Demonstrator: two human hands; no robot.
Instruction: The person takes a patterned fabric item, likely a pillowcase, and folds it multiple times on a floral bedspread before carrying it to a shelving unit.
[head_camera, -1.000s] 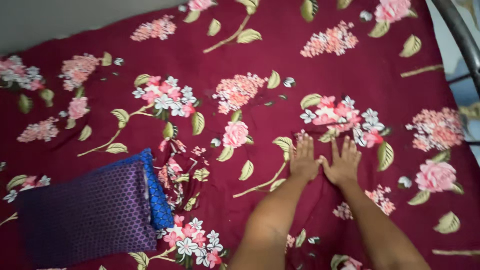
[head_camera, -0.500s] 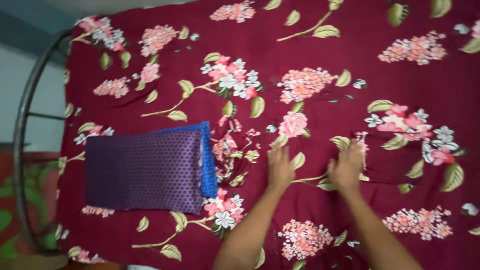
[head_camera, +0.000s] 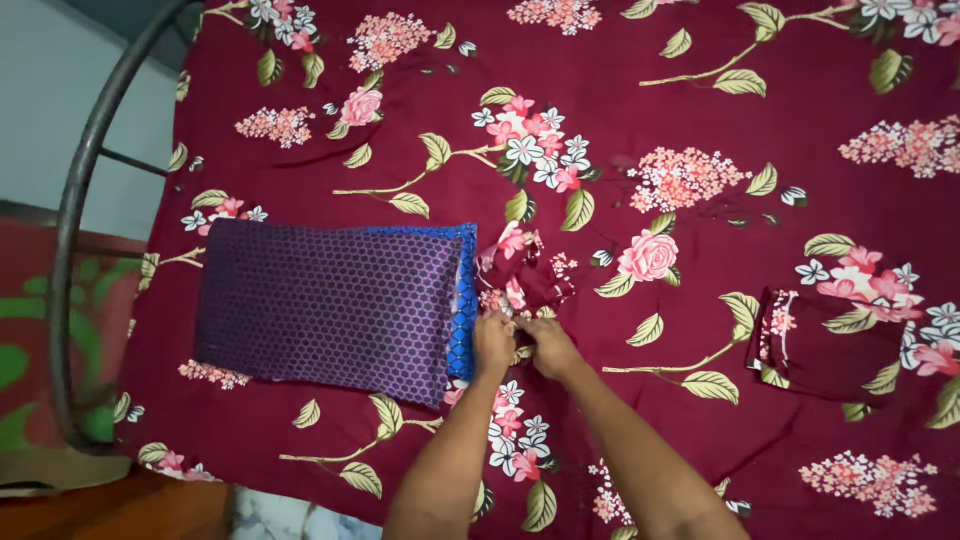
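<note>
A purple pillow (head_camera: 325, 305) with a honeycomb pattern and a blue end lies on a dark red floral bedsheet (head_camera: 700, 90). Just right of the pillow sits a crumpled piece of matching floral cloth (head_camera: 527, 272). My left hand (head_camera: 493, 340) and my right hand (head_camera: 545, 343) meet side by side at the near edge of that crumpled cloth, fingers pinched on it. A second piece of the same floral cloth, folded flat (head_camera: 825, 345), lies on the sheet further right, apart from both hands.
A curved dark metal bed frame (head_camera: 75, 210) arcs along the left end of the bed. Beyond it are a pale wall and a red and green surface (head_camera: 25, 345). A reddish floor shows at the bottom left.
Both hands have left the folded cloth, which now lies flat at the right, and have moved left to the crumpled cloth beside the pillow. The view has swung left.
</note>
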